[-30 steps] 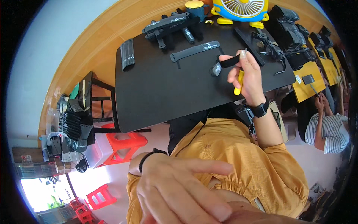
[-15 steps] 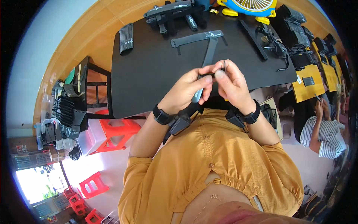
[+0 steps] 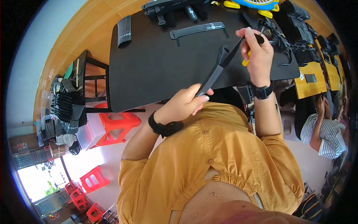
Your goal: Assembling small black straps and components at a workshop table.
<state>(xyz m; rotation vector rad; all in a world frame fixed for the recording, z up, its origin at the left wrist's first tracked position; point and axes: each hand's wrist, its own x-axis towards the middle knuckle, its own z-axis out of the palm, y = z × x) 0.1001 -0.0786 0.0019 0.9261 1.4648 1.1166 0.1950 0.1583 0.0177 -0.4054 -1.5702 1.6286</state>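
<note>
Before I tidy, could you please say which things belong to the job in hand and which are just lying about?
Job in hand:
grey strap, in the left hand
black strip, in the right hand
yellow-handled tool, also there
similar flat strap, probably

Apparently just lying about:
blue-and-yellow fan
red stool

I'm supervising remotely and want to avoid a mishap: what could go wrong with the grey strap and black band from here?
The black band runs from the grey strap to the right hand; it could slip if that grip loosens. The same hand also holds a yellow handle, which might drop. A dark tangle lies close beside that hand and could perhaps snag the band.
</note>
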